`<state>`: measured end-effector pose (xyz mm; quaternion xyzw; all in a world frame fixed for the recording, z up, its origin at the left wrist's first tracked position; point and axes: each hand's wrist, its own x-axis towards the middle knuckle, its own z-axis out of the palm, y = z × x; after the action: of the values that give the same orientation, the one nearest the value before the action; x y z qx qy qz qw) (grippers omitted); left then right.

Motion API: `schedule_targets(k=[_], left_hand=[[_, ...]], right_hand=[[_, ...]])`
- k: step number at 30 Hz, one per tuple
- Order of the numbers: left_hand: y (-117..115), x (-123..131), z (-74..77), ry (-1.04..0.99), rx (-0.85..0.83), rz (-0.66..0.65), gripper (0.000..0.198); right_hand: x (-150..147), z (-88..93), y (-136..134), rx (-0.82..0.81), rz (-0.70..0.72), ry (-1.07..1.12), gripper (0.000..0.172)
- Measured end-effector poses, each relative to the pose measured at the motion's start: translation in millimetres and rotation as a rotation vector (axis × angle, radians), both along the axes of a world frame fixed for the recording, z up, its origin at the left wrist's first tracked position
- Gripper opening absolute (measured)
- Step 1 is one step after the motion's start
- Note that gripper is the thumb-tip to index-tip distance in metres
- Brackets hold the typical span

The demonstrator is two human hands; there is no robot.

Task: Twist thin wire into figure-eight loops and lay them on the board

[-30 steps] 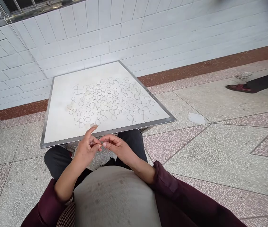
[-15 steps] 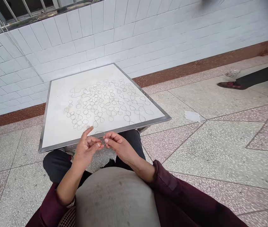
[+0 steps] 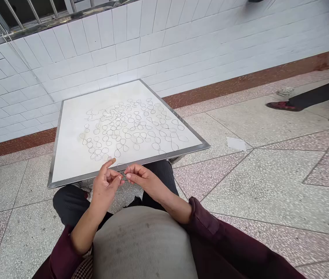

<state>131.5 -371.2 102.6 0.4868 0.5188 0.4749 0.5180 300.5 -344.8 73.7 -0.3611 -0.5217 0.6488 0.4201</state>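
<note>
A thin dark wire [image 3: 123, 174] spans the small gap between my two hands, just off the near edge of the table. My left hand [image 3: 105, 184] pinches one part of it between thumb and fingers, with the index finger pointing up. My right hand [image 3: 143, 179] pinches the wire from the other side, its fingers curled. The wire is so fine that its full shape is hard to make out. Beyond the hands, many thin wire loops [image 3: 135, 126], several twisted like a figure eight, lie spread over the white tabletop [image 3: 68, 135].
The table has a grey metal rim [image 3: 179, 150]. Behind it stands a white tiled wall [image 3: 124, 50] with a barred window [image 3: 31, 15]. A white paper [image 3: 236, 143] lies on the floor at right, and another person's shoe [image 3: 283, 106] is farther back.
My right hand has shifted slightly left and its fingertips have moved on the wire. The arc of wire that stood above the fingers is now lower and fainter.
</note>
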Motion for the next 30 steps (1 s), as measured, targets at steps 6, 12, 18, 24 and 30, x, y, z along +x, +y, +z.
schedule_targets(k=[6, 12, 18, 24, 30], left_hand=[[-2.0, 1.5, -1.5, 0.137, 0.051, -0.002, 0.056], [-1.5, 0.5, -5.4, 0.124, 0.048, -0.029, 0.055], [1.1, -3.3, -9.1, -0.259, -0.081, -0.171, 0.063], [-2.0, 3.2, -19.3, -0.432, -0.093, -0.183, 0.074], [-4.6, 9.6, -27.4, -0.433, -0.095, -0.066, 0.065]], right_hand=[[-2.3, -2.1, 1.8, -0.038, 0.062, 0.025, 0.022], [-1.4, -5.7, 5.3, -0.021, 0.041, -0.077, 0.026], [0.1, -2.4, 4.1, 0.013, -0.084, -0.043, 0.024], [-0.9, 0.5, 0.9, -0.06, -0.109, 0.081, 0.022], [-2.8, -0.9, 1.6, -0.075, -0.116, 0.081, 0.024]])
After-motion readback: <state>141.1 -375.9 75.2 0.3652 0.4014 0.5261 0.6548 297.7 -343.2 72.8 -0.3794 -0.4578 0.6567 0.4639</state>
